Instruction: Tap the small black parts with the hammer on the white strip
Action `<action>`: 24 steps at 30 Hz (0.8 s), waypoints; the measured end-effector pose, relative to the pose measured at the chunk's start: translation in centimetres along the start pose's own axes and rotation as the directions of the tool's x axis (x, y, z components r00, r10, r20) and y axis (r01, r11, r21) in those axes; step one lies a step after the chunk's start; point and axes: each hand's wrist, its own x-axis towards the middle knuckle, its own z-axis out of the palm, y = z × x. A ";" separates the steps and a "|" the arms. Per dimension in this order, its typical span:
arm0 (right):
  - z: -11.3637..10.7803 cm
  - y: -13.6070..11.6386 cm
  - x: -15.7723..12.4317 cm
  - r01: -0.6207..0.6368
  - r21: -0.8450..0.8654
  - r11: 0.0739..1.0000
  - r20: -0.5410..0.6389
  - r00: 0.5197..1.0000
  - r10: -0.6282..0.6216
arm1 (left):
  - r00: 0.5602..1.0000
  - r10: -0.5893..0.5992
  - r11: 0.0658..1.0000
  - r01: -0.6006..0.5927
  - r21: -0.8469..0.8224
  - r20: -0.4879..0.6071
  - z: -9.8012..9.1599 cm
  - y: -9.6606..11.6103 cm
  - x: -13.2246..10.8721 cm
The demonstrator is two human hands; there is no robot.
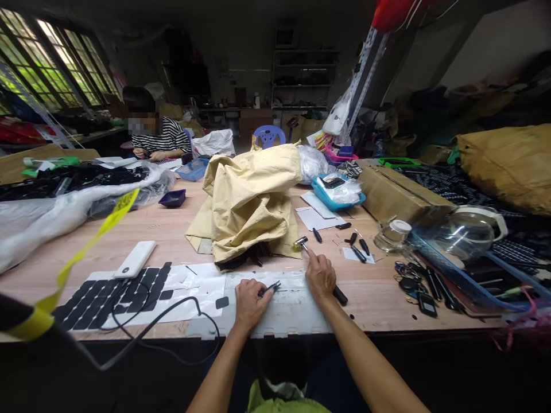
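Observation:
My left hand (251, 299) rests on a pale grey plate (286, 318) at the front edge of the table. Its fingers are closed on a small dark piece (270, 288) with a thin tip pointing right; its kind is too small to tell. My right hand (321, 275) grips a small hammer (301, 243) by the handle. The hammer's head, with a yellowish face, shows beyond the fingers, and the black handle end sticks out behind the hand. Just behind both hands sits a cream cloth sack (258, 201), with dark pieces at its open mouth.
White sheets with rows of black pads (116, 298), a white power bank (135, 259) and a cable lie left. Several black-handled tools (358, 253), a glass jar (392, 236) and a blue tray (465, 264) are right. Across the room sits a person in a striped shirt (170, 137).

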 end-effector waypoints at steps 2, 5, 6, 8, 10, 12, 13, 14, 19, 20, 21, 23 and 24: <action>-0.1 -0.1 0.0 0.004 -0.017 1.000 0.009 1.000 -0.004 | 1.000 0.009 1.000 -0.009 -0.002 -0.003 -0.1 0.0 0.0; -0.3 -0.3 0.1 0.022 -0.031 0.999 0.045 0.999 -0.020 | 1.000 0.013 1.000 -0.013 -0.003 -0.006 -0.2 -0.1 0.1; -0.3 -0.3 0.1 0.029 -0.029 0.999 0.053 0.998 -0.028 | 1.000 0.012 1.000 -0.012 -0.002 -0.008 -0.3 -0.1 0.1; -0.4 -0.3 0.0 0.051 -0.019 0.999 0.062 0.997 -0.050 | 1.000 0.009 1.000 -0.009 0.002 -0.010 -0.3 -0.1 0.1; -0.5 -0.4 0.0 0.080 -0.002 0.997 0.069 0.994 -0.079 | 1.000 0.009 1.000 -0.009 0.002 -0.014 -0.3 -0.2 0.1; -0.6 -0.5 0.1 0.105 0.012 0.994 0.083 0.991 -0.106 | 1.000 0.015 1.000 -0.015 -0.005 -0.015 -0.4 -0.2 0.1; -0.7 -0.6 0.1 0.113 0.016 0.993 0.093 0.989 -0.114 | 1.000 0.018 1.000 -0.018 -0.009 -0.015 -0.4 -0.3 0.1; -0.8 -0.6 0.1 0.115 0.019 0.993 0.104 0.988 -0.117 | 1.000 0.019 1.000 -0.020 -0.012 -0.016 -0.4 -0.3 0.1; -1.3 -0.9 0.3 0.107 0.010 0.994 0.149 0.983 -0.108 | 1.000 0.020 1.000 -0.020 -0.018 -0.022 -0.4 -0.4 0.2; -1.4 -1.0 0.4 0.105 0.007 0.994 0.157 0.982 -0.105 | 0.999 0.023 1.000 -0.023 -0.020 -0.025 -0.4 -0.4 0.3; -1.5 -1.1 0.4 0.102 0.004 0.995 0.165 0.981 -0.101 | 0.999 0.029 0.999 -0.030 -0.021 -0.028 -0.5 -0.4 0.4; -1.6 -1.2 0.5 0.090 -0.006 0.996 0.185 0.979 -0.088 | 0.997 0.072 0.997 -0.073 -0.031 -0.031 -0.8 -0.3 0.2; -1.7 -1.4 0.6 0.082 -0.012 0.997 0.197 0.977 -0.078 | 0.992 0.118 0.992 -0.119 -0.040 -0.032 -1.0 -0.2 -0.2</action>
